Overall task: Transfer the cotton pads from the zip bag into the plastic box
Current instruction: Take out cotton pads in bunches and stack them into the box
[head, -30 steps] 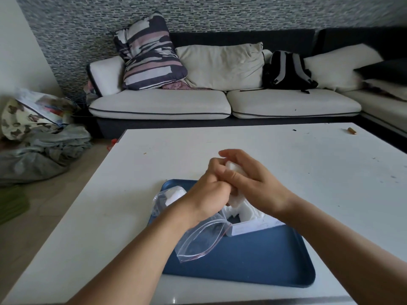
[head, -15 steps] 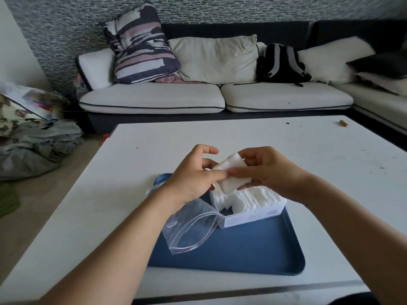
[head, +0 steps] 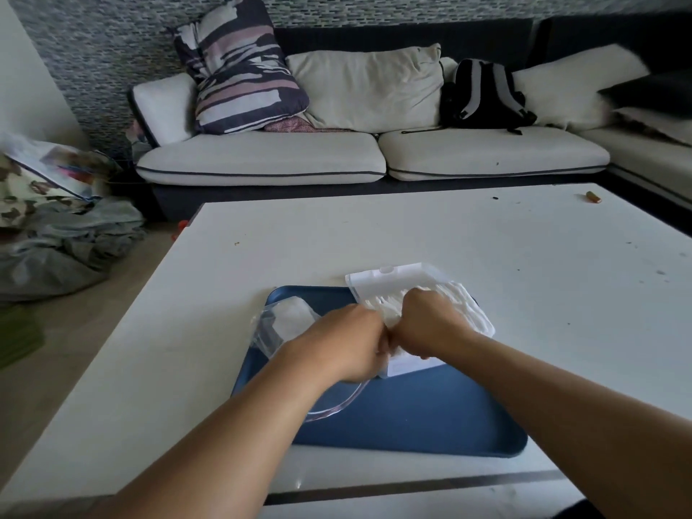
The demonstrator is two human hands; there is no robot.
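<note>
Both hands, left (head: 348, 340) and right (head: 427, 324), press curled onto cotton pads (head: 464, 305) in the plastic box (head: 378, 282); grip unclear.

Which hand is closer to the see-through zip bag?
Left. The left hand lies right over the zip bag; the right hand is farther right, over the plastic box.

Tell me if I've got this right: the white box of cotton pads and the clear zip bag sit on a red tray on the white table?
Not quite: the head view shows the tray is blue, not red. The rest holds: the plastic box of cotton pads and the clear zip bag sit on it, on the white table.
</note>
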